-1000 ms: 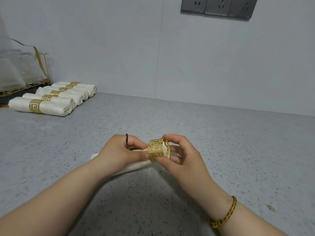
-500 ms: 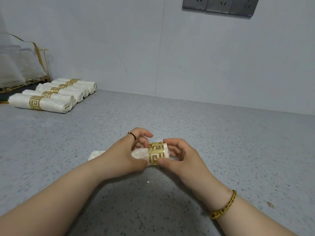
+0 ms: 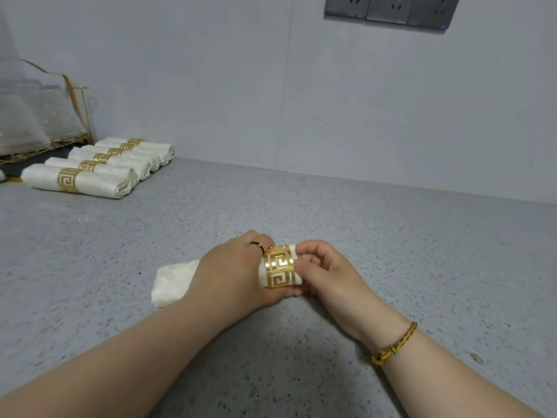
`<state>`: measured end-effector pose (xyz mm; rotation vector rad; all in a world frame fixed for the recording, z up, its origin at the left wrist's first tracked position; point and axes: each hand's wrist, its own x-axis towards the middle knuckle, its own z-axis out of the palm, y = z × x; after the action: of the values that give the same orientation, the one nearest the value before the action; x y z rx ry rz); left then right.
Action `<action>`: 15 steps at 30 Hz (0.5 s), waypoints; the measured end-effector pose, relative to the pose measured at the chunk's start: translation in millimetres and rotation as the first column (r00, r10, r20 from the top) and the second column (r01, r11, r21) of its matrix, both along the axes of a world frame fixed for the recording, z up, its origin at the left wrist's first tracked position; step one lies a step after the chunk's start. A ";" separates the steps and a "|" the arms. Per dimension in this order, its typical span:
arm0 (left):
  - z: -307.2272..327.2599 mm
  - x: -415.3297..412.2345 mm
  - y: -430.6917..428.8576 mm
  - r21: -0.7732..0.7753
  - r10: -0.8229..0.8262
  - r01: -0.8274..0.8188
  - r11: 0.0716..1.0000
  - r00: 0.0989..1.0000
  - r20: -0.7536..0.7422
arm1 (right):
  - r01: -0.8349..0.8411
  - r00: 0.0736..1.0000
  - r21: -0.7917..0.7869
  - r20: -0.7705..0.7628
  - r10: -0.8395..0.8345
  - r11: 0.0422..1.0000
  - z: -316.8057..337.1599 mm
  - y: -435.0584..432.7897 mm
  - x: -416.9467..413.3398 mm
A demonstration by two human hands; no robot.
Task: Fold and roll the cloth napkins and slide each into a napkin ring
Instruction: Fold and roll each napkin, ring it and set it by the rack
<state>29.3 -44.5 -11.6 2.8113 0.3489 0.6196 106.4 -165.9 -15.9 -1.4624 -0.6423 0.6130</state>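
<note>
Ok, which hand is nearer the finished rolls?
Left. The left hand is right of the finished rolls; the right hand is farther right, past the ring.

Grey speckled counter (image 3: 391, 251) under the fingers (image 3: 313, 260). Pale wall (image 3: 211, 86) behind them. Three grey sockets (image 3: 391, 9) high up, to their right. Gold wire rack (image 3: 33, 150) under clear cover (image 3: 45, 122), far left and back. Small brown speck (image 3: 476, 357) on counter, nearer, right.

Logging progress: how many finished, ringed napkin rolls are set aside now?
5, side by side at back left beside the gold rack, from nearest roll to farthest roll. Far ones overlap; one may be hidden. The napkin being ringed is not counted.
</note>
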 end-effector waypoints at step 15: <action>9.4 -4.9 3.3 0.073 0.029 -0.024 0.997 0.997 -0.065 | 0.075 0.994 0.033 -0.081 -0.073 0.997 7.9 -8.6 14.5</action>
<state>24.4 -41.2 -2.3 2.9055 0.3846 0.5565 120.8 -174.5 -8.0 -1.4152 -0.5322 0.5962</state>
